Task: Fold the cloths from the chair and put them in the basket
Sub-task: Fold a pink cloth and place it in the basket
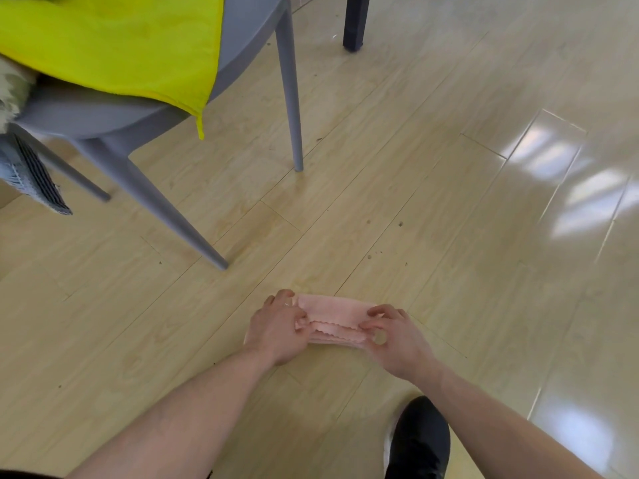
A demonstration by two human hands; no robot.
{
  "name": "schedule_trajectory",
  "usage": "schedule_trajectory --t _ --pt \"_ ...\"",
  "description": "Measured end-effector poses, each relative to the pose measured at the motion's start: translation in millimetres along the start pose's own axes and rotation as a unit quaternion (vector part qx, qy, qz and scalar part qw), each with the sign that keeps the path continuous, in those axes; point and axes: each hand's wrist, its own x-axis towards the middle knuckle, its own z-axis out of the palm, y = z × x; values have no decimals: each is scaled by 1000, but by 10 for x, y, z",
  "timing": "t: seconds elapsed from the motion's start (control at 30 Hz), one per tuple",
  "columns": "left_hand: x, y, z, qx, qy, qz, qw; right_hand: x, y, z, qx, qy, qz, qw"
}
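Low in the middle of the frame you hold a pink cloth [333,321], folded into a narrow band with scalloped edges stacked along its near side. Your left hand [278,328] pinches its left end, your right hand [394,335] its right end, fingers curled over the folds. The wooden floor [432,188] lies beneath. A black shoe [420,440] shows at the lower edge. In the upper left stands a grey chair [114,115], a yellow cloth [114,46] draped over its seat and a grey striped cloth [33,174] hanging at the left edge. A dark furniture leg [355,22] stands at the top. No writing is readable.
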Motion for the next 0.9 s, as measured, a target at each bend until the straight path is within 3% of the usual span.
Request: schedule_trajectory --t 0.1,0.17,0.33,0.43,0.53,0.7,0.9 --pt "72 74 -89 -87 81 -43 992 29 -97 -6 102 104 56 988" --pt "152 81 -103 -100 105 -32 989 68 -135 -8 120 127 94 980" --pt "332 61 -6 -60 45 -20 997 136 -94 92 79 31 158 984" --pt "421 10 152 -37 12 -40 998 170 -40 212 125 28 204 971" --pt "510 -24 346 -86 21 -70 994 249 23 310 149 50 233 960" --pt "515 30 448 -154 40 -105 982 297 6 250 172 24 251 952" --pt "283 225 -290 -328 -28 -188 926 201 -404 -497 261 -50 269 926"
